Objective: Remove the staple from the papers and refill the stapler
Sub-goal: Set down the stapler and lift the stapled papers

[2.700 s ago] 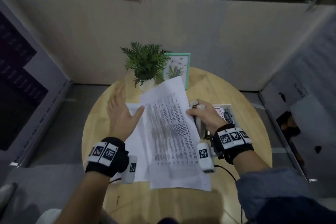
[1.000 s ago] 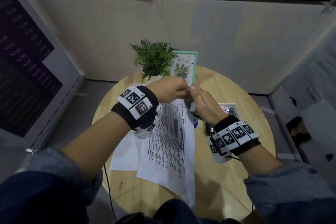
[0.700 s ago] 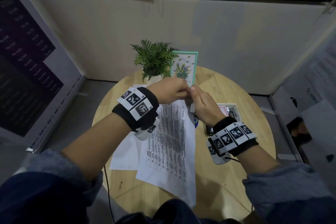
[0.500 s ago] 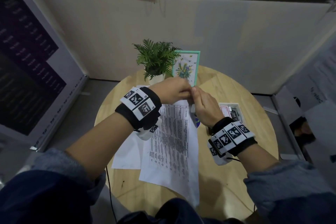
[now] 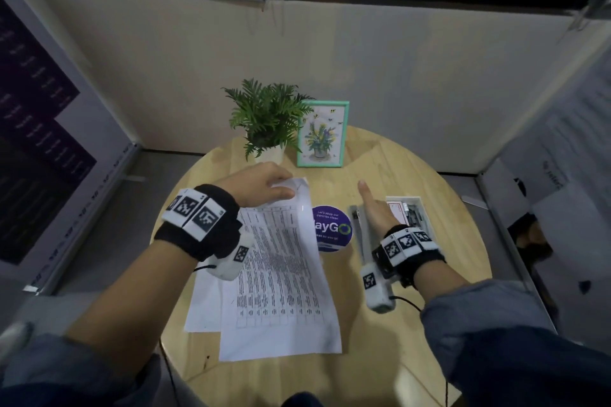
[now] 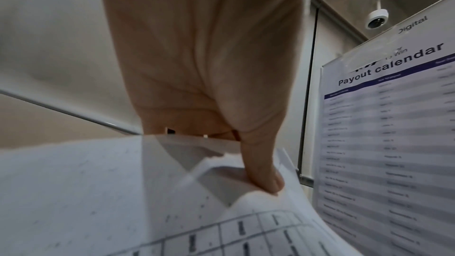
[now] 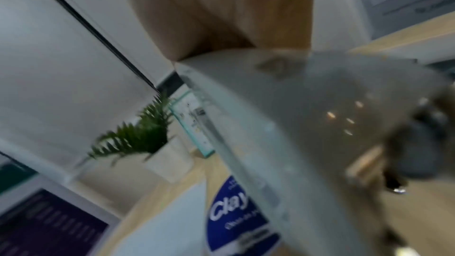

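Printed papers (image 5: 281, 274) lie on the round wooden table (image 5: 413, 274), their far corner lifted. My left hand (image 5: 284, 190) pinches that corner; in the left wrist view the thumb (image 6: 265, 178) presses on the folded corner of the papers (image 6: 98, 182). No staple can be made out. A long grey stapler (image 5: 358, 235) lies to the right of the papers. My right hand (image 5: 372, 205) is over it with fingers straight. The right wrist view is blurred and shows the stapler (image 7: 295, 124) close under the palm. A small staple box (image 5: 413, 211) sits just right of that hand.
A round purple sticker (image 5: 330, 228) lies on the table between papers and stapler. A potted plant (image 5: 267, 119) and a teal picture frame (image 5: 322, 134) stand at the far edge. Poster boards stand on both sides; one reads "Payout calendar" (image 6: 389, 124).
Both hands were together at the papers' far corner. My right hand has moved right and down to the stapler beside the box. My left hand still pinches the corner.
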`<act>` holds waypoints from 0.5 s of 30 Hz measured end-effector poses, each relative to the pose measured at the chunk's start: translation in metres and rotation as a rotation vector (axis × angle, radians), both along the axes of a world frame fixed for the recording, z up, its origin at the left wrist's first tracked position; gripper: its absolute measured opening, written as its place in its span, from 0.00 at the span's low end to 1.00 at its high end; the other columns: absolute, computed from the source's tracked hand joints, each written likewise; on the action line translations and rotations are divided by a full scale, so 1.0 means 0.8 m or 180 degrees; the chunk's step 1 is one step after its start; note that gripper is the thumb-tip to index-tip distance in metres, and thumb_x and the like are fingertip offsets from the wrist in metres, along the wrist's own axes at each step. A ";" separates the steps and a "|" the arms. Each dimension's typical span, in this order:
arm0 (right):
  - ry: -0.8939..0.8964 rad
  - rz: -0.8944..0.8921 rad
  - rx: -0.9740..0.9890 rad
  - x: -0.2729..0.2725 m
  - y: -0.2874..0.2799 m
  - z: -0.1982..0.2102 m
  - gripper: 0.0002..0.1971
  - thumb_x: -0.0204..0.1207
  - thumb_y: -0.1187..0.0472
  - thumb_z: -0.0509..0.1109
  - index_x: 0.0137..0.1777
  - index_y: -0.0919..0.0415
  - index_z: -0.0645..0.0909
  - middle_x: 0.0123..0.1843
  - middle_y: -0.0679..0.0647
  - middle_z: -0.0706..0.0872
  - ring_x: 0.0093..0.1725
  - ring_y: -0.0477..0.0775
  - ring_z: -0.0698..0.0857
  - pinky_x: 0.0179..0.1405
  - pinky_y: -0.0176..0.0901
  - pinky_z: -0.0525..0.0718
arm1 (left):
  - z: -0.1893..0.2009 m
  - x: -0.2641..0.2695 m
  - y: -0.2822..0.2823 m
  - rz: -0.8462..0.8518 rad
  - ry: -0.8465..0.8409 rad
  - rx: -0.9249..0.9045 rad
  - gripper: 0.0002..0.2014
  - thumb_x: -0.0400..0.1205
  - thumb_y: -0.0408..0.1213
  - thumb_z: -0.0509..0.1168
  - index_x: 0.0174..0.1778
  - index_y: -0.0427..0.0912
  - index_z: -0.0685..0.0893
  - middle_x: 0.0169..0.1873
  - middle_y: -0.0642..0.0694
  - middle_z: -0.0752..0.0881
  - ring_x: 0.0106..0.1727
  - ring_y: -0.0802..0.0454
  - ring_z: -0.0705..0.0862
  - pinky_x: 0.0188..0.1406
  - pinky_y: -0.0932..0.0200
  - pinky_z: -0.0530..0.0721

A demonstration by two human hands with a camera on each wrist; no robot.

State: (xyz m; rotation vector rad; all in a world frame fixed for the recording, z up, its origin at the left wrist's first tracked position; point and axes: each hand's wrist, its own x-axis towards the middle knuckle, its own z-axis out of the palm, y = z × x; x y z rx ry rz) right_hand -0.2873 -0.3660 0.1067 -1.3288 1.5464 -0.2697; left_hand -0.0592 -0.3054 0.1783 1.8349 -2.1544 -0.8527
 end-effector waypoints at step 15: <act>0.1220 -0.0084 -0.0365 0.058 -0.061 -0.118 0.34 0.84 0.41 0.45 0.59 0.73 0.78 0.58 0.70 0.85 0.57 0.68 0.84 0.44 0.48 0.74 | -0.033 0.034 -0.021 0.0248 -0.0229 0.0006 0.15 0.83 0.43 0.61 0.30 0.48 0.71 0.24 0.54 0.70 0.30 0.58 0.70 0.34 0.55 0.64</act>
